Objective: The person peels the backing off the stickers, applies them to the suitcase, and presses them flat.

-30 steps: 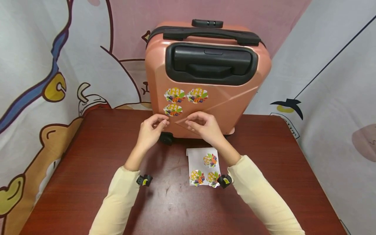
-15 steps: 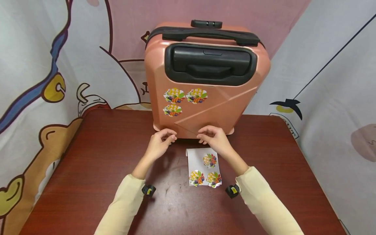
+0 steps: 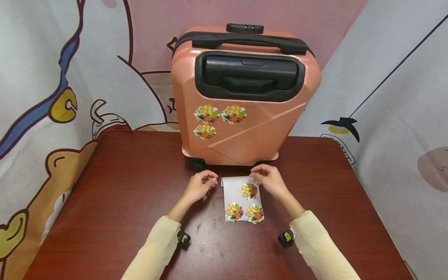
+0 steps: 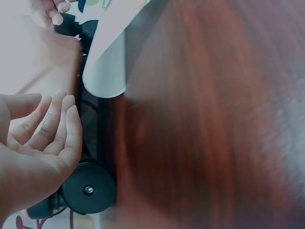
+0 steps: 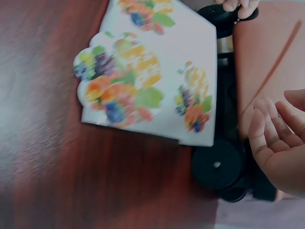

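Suitcase [image 3: 241,132] closed, contents hidden | three stickers [image 3: 233,114] on it | sheet [image 3: 231,191]: three more | hands [image 3: 198,188] [image 3: 271,181] released, near sheet

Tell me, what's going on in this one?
A person's left grip and right grip hover, holding nothing, near the far corners of a white sticker sheet on the brown table. Three fruit stickers are on the sheet; three similar stickers sit on the salmon-pink hard-shell suitcase standing behind it.
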A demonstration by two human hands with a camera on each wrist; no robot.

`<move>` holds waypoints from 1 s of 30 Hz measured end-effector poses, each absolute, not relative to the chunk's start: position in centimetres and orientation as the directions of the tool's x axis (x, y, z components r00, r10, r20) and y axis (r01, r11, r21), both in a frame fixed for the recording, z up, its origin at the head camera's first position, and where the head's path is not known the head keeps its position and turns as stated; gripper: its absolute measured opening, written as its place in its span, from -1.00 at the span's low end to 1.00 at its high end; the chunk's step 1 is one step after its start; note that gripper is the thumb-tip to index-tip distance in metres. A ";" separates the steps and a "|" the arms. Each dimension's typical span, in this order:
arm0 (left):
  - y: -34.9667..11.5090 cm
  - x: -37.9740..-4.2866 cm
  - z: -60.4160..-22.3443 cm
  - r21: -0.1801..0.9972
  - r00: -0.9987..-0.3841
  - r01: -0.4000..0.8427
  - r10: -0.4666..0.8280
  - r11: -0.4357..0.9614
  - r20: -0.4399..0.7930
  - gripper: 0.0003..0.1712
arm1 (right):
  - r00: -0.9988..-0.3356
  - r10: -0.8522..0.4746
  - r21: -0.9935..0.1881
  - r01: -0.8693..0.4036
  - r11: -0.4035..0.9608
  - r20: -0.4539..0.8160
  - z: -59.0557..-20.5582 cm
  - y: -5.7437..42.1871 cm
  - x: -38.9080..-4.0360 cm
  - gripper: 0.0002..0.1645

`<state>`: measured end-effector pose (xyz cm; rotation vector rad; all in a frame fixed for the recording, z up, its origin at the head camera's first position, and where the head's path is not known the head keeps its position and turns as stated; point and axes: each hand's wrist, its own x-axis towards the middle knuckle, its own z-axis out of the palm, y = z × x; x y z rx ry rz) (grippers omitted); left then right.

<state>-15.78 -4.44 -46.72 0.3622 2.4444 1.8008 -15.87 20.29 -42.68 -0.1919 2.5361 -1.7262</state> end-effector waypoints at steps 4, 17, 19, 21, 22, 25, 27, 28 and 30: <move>-4.1 -15.7 -47.3 0.950 -0.968 0.117 0.248 0.288 0.044 -0.85 | -0.993 -0.118 -0.928 -0.017 0.373 -0.029 -43.8 21.1 -15.8 -0.80; -3.1 -15.4 -48.0 0.926 -0.964 0.037 0.258 0.375 -0.065 -0.89 | -0.992 -0.046 -0.915 0.093 0.393 -0.120 -45.6 23.0 -14.9 -0.79; -2.9 -15.4 -48.1 0.917 -0.962 0.044 0.263 0.396 -0.067 -0.90 | -0.990 -0.044 -0.910 0.103 0.402 -0.132 -46.0 23.2 -14.7 -0.79; -2.7 -15.4 -48.2 0.909 -0.962 0.051 0.265 0.414 -0.067 -0.90 | -0.989 -0.042 -0.907 0.112 0.407 -0.141 -46.8 23.5 -14.8 -0.79; -2.7 -15.3 -48.3 0.907 -0.961 0.054 0.267 0.419 -0.066 -0.90 | -0.988 -0.045 -0.906 0.117 0.408 -0.148 -47.0 23.6 -14.7 -0.79; -2.5 -15.3 -48.4 0.898 -0.961 0.050 0.267 0.437 -0.076 -0.90 | -0.985 -0.048 -0.903 0.131 0.408 -0.164 -47.4 23.7 -14.5 -0.78; -2.4 -15.2 -48.4 0.898 -0.960 0.048 0.269 0.438 -0.080 -0.91 | -0.983 -0.048 -0.900 0.141 0.412 -0.175 -47.6 23.8 -14.4 -0.79; -2.3 -15.2 -48.5 0.896 -0.959 0.050 0.270 0.440 -0.079 -0.91 | -0.982 -0.050 -0.899 0.143 0.415 -0.180 -47.7 23.8 -14.4 -0.79; -2.2 -15.2 -48.5 0.895 -0.959 0.064 0.275 0.442 -0.067 -0.92 | -0.981 -0.047 -0.897 0.151 0.415 -0.187 -48.0 23.8 -14.4 -0.80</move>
